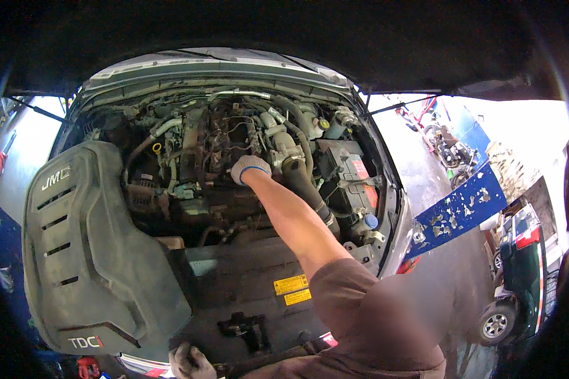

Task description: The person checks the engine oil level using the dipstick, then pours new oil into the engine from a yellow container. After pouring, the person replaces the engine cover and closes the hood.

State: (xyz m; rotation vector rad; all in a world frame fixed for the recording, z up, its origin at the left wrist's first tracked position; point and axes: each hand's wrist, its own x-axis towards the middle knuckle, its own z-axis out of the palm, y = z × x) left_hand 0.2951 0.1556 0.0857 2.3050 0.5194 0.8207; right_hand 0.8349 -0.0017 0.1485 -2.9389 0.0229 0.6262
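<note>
My right arm, in a brown short sleeve, reaches across the front of the open engine bay. My right hand, in a pale glove with a blue cuff edge, is down at the front of the engine; its fingers are hidden. At the lower edge my left hand, in a soiled pale glove, is partly cut off. Its fingers look curled beside the lower corner of a large grey plastic engine cover. What they hold, if anything, does not show. The cover lies over the left side of the bay.
A black battery and a blue-capped reservoir sit on the right. A thick black hose runs beside my forearm. Yellow labels mark the black front panel. The raised hood hangs above. A chipped blue metal panel stands outside.
</note>
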